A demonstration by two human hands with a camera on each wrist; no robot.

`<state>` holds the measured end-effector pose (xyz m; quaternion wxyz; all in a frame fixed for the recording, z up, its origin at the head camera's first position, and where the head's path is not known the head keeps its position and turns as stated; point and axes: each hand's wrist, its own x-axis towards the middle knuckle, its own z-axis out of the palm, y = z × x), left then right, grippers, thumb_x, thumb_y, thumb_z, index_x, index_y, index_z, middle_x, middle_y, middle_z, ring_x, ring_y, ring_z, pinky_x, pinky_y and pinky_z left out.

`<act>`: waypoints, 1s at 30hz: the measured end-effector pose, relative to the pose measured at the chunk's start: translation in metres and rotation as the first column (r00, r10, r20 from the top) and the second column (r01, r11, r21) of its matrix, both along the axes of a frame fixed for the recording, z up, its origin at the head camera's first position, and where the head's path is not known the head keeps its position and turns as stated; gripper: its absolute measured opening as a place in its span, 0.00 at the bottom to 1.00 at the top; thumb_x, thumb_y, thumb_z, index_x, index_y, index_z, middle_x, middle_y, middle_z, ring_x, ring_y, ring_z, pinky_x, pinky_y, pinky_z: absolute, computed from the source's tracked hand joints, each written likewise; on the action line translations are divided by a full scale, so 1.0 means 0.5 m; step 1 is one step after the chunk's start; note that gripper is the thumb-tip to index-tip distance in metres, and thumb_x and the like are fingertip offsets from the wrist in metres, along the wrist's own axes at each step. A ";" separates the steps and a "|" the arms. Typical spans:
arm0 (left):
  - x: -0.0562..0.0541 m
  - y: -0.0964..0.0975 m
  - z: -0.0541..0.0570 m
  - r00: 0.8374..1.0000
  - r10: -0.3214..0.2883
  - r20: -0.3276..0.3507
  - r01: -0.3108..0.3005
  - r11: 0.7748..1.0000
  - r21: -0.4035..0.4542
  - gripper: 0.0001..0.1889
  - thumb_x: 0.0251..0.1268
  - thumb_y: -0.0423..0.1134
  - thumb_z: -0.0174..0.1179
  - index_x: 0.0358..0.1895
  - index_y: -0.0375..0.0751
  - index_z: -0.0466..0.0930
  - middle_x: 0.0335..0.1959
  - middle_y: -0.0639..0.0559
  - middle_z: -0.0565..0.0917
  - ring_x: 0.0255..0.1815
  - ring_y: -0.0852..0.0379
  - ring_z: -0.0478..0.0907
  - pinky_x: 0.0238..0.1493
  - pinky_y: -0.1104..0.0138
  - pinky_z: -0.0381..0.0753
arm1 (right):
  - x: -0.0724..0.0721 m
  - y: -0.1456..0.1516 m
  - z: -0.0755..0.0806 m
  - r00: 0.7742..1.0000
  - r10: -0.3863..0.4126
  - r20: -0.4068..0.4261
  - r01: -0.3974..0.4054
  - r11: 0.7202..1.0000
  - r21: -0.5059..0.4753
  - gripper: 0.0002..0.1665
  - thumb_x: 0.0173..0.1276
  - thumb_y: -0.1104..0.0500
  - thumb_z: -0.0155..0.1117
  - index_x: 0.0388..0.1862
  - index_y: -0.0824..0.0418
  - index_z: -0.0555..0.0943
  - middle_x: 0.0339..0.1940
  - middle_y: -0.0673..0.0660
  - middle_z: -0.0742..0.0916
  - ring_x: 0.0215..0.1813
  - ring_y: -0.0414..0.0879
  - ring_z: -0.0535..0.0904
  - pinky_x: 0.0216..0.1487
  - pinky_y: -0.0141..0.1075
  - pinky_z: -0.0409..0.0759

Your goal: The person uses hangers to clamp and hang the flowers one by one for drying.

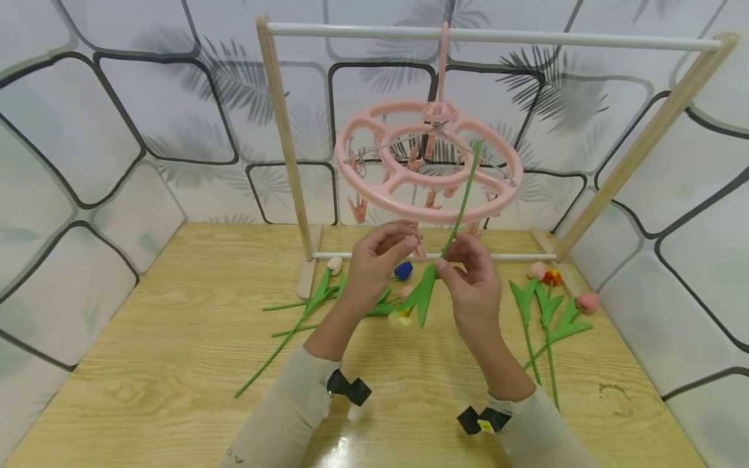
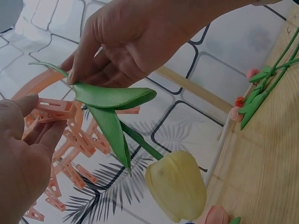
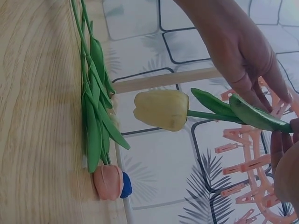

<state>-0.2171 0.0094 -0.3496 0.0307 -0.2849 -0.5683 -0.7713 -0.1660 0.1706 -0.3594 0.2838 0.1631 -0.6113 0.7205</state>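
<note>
My right hand [image 1: 476, 289] pinches the green stem of an artificial yellow tulip [image 2: 175, 184] just by its leaves [image 3: 252, 112]. The flower hangs head down and the stem end points up in front of a round pink clip hanger [image 1: 430, 213]. To the left, my left hand [image 1: 374, 263] holds a pink clothespin [image 2: 53, 109] between thumb and fingers. This clothespin is close beside the tulip stem; whether its jaws are parted, I cannot tell. Several other pink clothespins [image 3: 240, 135] dangle from the hanger.
The hanger's hook is over a white bar [image 1: 526, 36] between wooden uprights [image 1: 285, 136]. On the wooden table [image 1: 175, 325], tulips with white [image 1: 335, 264], blue [image 1: 404, 270] and pink heads lie left; pink [image 1: 588, 302] and red-orange [image 1: 552, 277] ones lie right. A lower white bar runs behind my hands.
</note>
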 end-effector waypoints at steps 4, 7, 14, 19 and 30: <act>0.003 0.004 0.005 1.000 -0.024 0.002 0.024 1.000 0.006 0.14 0.73 0.37 0.62 0.54 0.31 0.78 0.54 0.47 0.83 0.55 0.54 0.82 0.58 0.57 0.83 | -0.001 0.002 -0.001 1.000 -0.003 -0.006 0.003 1.000 0.002 0.25 0.67 0.76 0.63 0.62 0.66 0.76 0.45 0.53 0.81 0.47 0.44 0.79 0.41 0.29 0.84; 0.006 0.007 0.007 1.000 -0.025 0.002 0.025 1.000 0.015 0.13 0.74 0.35 0.60 0.54 0.30 0.78 0.51 0.47 0.83 0.54 0.55 0.82 0.58 0.56 0.83 | -0.001 0.003 -0.002 1.000 -0.002 -0.005 0.002 1.000 0.008 0.24 0.68 0.75 0.63 0.62 0.66 0.75 0.45 0.53 0.81 0.47 0.44 0.79 0.41 0.30 0.84; 0.009 0.009 0.010 1.000 -0.028 -0.005 0.028 0.998 0.051 0.10 0.74 0.35 0.60 0.51 0.34 0.79 0.51 0.47 0.82 0.54 0.55 0.83 0.59 0.53 0.83 | 0.000 0.006 0.000 1.000 0.000 0.010 0.000 1.000 -0.006 0.23 0.69 0.75 0.62 0.62 0.66 0.76 0.45 0.54 0.81 0.46 0.44 0.80 0.40 0.30 0.85; 0.012 0.009 0.010 0.999 -0.046 -0.006 0.046 0.995 0.085 0.12 0.73 0.40 0.62 0.51 0.36 0.80 0.48 0.47 0.84 0.53 0.55 0.84 0.60 0.57 0.83 | -0.001 0.009 0.000 1.000 0.011 -0.006 -0.011 1.000 -0.028 0.23 0.68 0.76 0.61 0.62 0.65 0.76 0.45 0.55 0.81 0.44 0.44 0.80 0.39 0.31 0.85; 0.021 0.018 0.013 0.993 -0.109 0.055 0.096 0.975 0.200 0.05 0.73 0.33 0.59 0.48 0.42 0.79 0.47 0.50 0.85 0.51 0.58 0.85 0.61 0.59 0.82 | 0.000 0.013 0.005 1.000 0.030 -0.008 -0.030 0.998 -0.061 0.23 0.69 0.77 0.60 0.62 0.69 0.75 0.46 0.55 0.81 0.44 0.43 0.82 0.37 0.32 0.87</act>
